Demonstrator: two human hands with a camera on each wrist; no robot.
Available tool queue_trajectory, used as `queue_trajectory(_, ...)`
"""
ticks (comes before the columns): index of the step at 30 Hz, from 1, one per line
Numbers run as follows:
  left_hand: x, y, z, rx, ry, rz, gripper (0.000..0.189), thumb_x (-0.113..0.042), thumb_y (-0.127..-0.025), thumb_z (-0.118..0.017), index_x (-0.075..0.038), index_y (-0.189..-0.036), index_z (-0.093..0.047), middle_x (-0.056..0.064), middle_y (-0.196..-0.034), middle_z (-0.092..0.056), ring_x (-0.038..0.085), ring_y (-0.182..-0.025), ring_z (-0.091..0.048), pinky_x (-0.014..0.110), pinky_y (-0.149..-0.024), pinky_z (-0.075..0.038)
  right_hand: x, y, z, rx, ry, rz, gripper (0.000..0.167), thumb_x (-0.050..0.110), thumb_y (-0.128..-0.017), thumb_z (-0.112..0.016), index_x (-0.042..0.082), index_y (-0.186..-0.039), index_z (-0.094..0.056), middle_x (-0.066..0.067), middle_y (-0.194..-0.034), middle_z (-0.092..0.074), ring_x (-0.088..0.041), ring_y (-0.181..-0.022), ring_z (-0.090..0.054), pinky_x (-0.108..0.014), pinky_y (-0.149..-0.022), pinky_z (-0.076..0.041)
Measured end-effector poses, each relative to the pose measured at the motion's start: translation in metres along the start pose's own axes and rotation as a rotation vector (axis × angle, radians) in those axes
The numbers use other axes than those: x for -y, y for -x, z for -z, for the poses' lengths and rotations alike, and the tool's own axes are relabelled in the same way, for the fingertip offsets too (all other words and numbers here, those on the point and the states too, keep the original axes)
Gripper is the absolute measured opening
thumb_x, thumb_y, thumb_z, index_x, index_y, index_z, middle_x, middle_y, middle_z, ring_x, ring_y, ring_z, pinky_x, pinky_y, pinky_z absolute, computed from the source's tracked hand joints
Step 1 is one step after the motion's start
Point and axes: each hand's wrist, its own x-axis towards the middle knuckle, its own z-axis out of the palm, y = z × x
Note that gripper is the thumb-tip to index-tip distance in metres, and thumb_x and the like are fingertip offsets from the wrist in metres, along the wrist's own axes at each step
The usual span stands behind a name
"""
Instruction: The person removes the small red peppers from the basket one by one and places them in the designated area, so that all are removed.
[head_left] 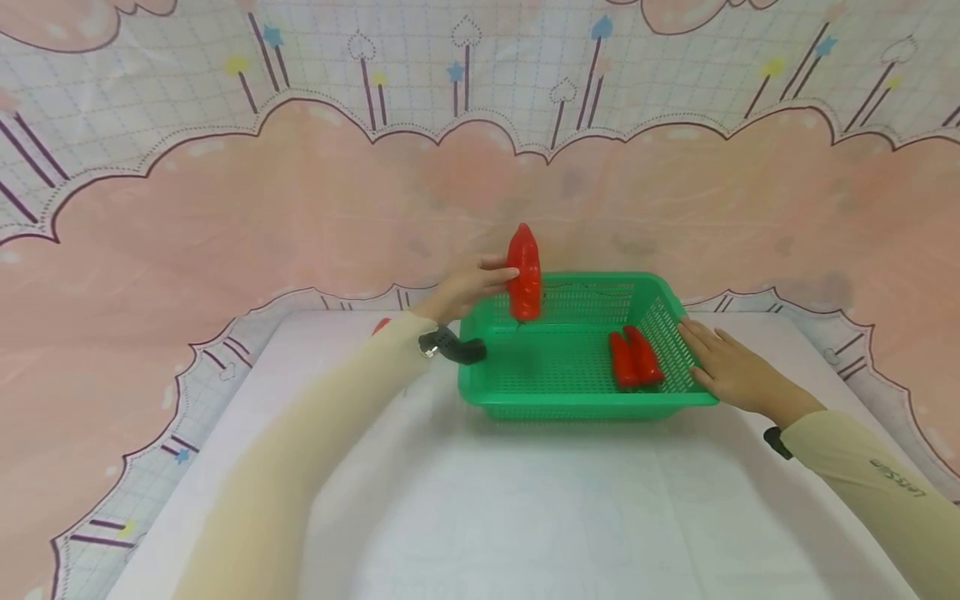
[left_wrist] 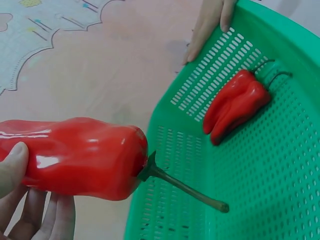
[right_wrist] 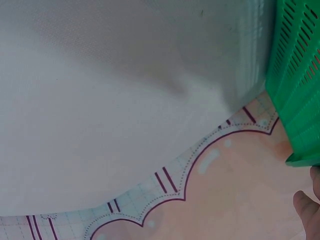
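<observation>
My left hand (head_left: pixel 468 287) holds a red pepper (head_left: pixel 524 275) in the air above the left part of a green basket (head_left: pixel 592 407). In the left wrist view, the thumb lies on top of the pepper (left_wrist: pixel 85 155), the fingers under it, and its green stem points toward the basket. Two more red peppers (head_left: pixel 634 358) lie side by side inside the basket, against its right end. My right hand (head_left: pixel 723 367) rests with fairly straight fingers on the basket's right rim. Only its fingertips show in the right wrist view.
A white-covered table (head_left: pixel 540 500) carries the basket. Left of the basket, a red object (head_left: pixel 381 325) shows only in part behind my left arm. A patterned pink cloth (head_left: pixel 337 208) hangs behind the table and around its sides.
</observation>
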Motion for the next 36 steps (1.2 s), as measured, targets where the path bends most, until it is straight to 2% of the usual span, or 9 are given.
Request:
queue_trajectory(5,-0.003,0.013,0.018,0.015,-0.125,-0.037,0.044,-0.011,-0.094,-0.056,-0.004,-0.137,-0.047,0.016,-0.136,-0.054,0.029,-0.125,-0.053,0.039,-0.108,-0.041,0.000,-0.001,0.000,0.011,-0.002,-0.012,0.064,0.023,-0.094,-0.044,-0.008,-0.145,-0.020,-0.028,-0.151,-0.021,-0.043,-0.139,-0.020,-0.061,-0.112,-0.019)
queue_trajectory(9,-0.005,0.023,0.032,0.007,-0.145,-0.035,0.045,-0.012,-0.094,-0.056,-0.004,-0.138,-0.046,0.016,-0.136,-0.053,0.030,-0.126,-0.052,0.042,-0.110,-0.038,0.000,-0.001,0.000,0.012,-0.002,-0.013,0.064,0.023,-0.094,-0.044,-0.009,-0.145,-0.020,-0.028,-0.151,-0.021,-0.043,-0.139,-0.020,-0.061,-0.112,-0.019)
queue_trajectory(16,-0.006,0.035,0.054,-0.080,-0.224,0.039,0.050,-0.020,-0.093,-0.059,-0.009,-0.140,-0.044,0.012,-0.136,-0.055,0.028,-0.123,-0.054,0.042,-0.109,-0.039,-0.001,-0.002,0.000,0.009,0.002,-0.014,0.064,0.022,-0.094,-0.044,-0.009,-0.145,-0.020,-0.027,-0.151,-0.021,-0.044,-0.139,-0.020,-0.061,-0.113,-0.019)
queue_trajectory(23,-0.008,0.053,0.072,-0.137,-0.317,0.024,0.045,-0.021,-0.092,-0.061,-0.011,-0.135,-0.051,0.010,-0.131,-0.059,0.027,-0.118,-0.058,0.043,-0.105,-0.044,0.000,-0.001,-0.001,0.000,-0.004,-0.005,0.064,0.022,-0.094,-0.044,-0.009,-0.145,-0.020,-0.027,-0.151,-0.021,-0.043,-0.138,-0.020,-0.061,-0.112,-0.019)
queue_trajectory(27,-0.008,0.064,0.082,-0.166,-0.364,0.044,0.046,-0.025,-0.091,-0.063,-0.012,-0.134,-0.052,0.010,-0.129,-0.061,0.027,-0.116,-0.059,0.044,-0.104,-0.044,0.000,-0.001,-0.001,0.000,0.000,-0.006,0.064,0.022,-0.094,-0.044,-0.009,-0.144,-0.020,-0.028,-0.151,-0.022,-0.043,-0.138,-0.020,-0.061,-0.112,-0.019)
queue_trajectory(36,-0.006,0.084,0.110,-0.236,-0.385,0.106,0.055,-0.028,-0.091,-0.061,-0.008,-0.140,-0.044,0.015,-0.134,-0.055,0.031,-0.122,-0.055,0.044,-0.107,-0.042,0.001,-0.001,0.000,0.005,0.007,-0.007,0.064,0.022,-0.094,-0.044,-0.009,-0.144,-0.021,-0.028,-0.151,-0.022,-0.044,-0.138,-0.021,-0.062,-0.111,-0.020)
